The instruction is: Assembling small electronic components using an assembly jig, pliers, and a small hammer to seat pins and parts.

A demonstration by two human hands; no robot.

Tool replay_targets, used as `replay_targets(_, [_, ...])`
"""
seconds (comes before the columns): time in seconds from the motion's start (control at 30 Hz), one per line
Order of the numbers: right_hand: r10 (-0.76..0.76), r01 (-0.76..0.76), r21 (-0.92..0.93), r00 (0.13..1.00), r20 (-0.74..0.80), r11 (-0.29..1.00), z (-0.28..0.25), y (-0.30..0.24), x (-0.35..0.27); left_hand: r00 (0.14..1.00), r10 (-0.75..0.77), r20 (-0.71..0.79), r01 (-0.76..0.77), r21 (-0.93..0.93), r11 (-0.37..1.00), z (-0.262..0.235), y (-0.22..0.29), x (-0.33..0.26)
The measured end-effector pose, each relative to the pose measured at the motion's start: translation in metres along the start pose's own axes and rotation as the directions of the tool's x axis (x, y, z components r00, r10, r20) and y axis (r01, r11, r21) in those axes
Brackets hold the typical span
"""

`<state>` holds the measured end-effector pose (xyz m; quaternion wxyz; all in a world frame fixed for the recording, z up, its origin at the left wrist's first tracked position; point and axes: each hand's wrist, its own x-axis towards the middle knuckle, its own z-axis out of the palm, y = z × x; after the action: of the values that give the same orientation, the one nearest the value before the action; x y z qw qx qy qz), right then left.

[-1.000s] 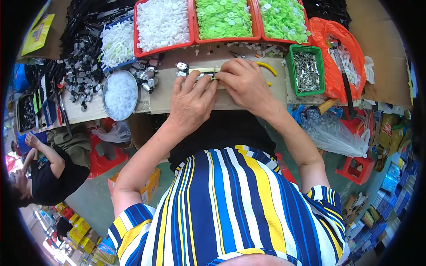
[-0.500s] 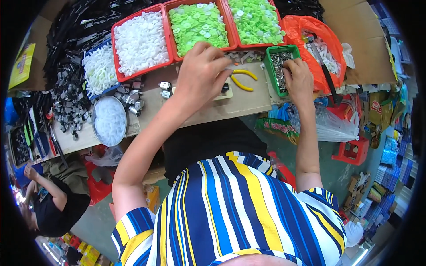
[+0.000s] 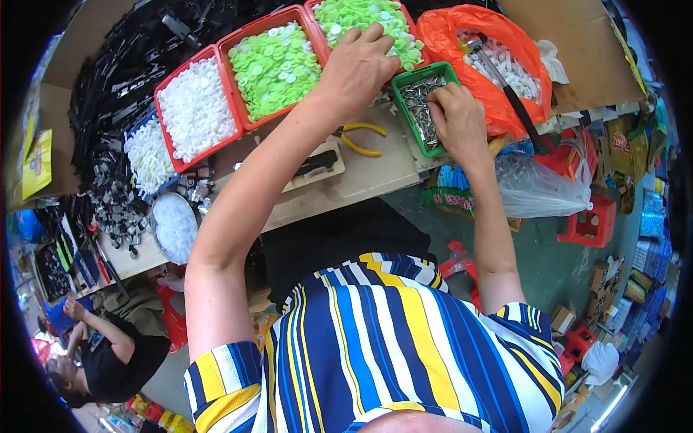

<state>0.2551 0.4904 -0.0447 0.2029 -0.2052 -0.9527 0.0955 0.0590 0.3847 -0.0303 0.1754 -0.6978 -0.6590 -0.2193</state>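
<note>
My left hand (image 3: 361, 68) reaches over the red bin of light green plastic pieces (image 3: 382, 16), its fingers curled down at the pieces; whatever they grip is hidden. Small metal pins (image 3: 419, 97) fill a green tray (image 3: 432, 152), where my right hand (image 3: 460, 119) has its fingers pressed together among them. I cannot make out what those fingers hold. Below my left forearm a pale block (image 3: 326, 172) lies on the bench, bearing a long black part (image 3: 317, 163). Yellow-handled pliers (image 3: 361, 152) lie between the block and the green tray.
More red bins hold white plastic pieces (image 3: 198, 108) and green discs (image 3: 271, 68). A hammer (image 3: 516, 105) rests across an orange bag (image 3: 433, 29). A round dish of translucent pieces (image 3: 175, 227) stands at the bench's left edge. Another person (image 3: 119, 361) sits lower left.
My left hand has moved from above the bench, up and right, to the green pieces. My right hand stays at the pin tray. The whole view has shifted and turned slightly.
</note>
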Motion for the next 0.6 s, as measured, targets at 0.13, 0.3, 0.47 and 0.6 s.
replay_targets(0.13, [-0.025,0.024,0.026,0.999,0.033,0.999,-0.005,0.003,0.000,0.993,0.082,0.082,-0.088,0.066,0.994,-0.002,-0.003,0.005])
replay_targets(0.3, [-0.033,0.032,0.023,0.998,0.044,0.999,-0.002,0.006,0.003,0.996,0.017,-0.087,-0.025,-0.095,0.995,0.003,-0.007,0.005])
replay_targets(0.47, [0.008,-0.004,0.157,1.000,-0.020,0.988,-0.011,-0.002,0.003,0.914,-0.367,-0.171,0.269,-0.421,0.866,-0.020,0.005,-0.014])
replay_targets(0.6, [0.085,-0.056,0.493,0.996,-0.037,0.868,-0.033,-0.038,0.008,0.556,-0.708,0.435,0.618,-0.786,0.003,-0.054,0.033,-0.036])
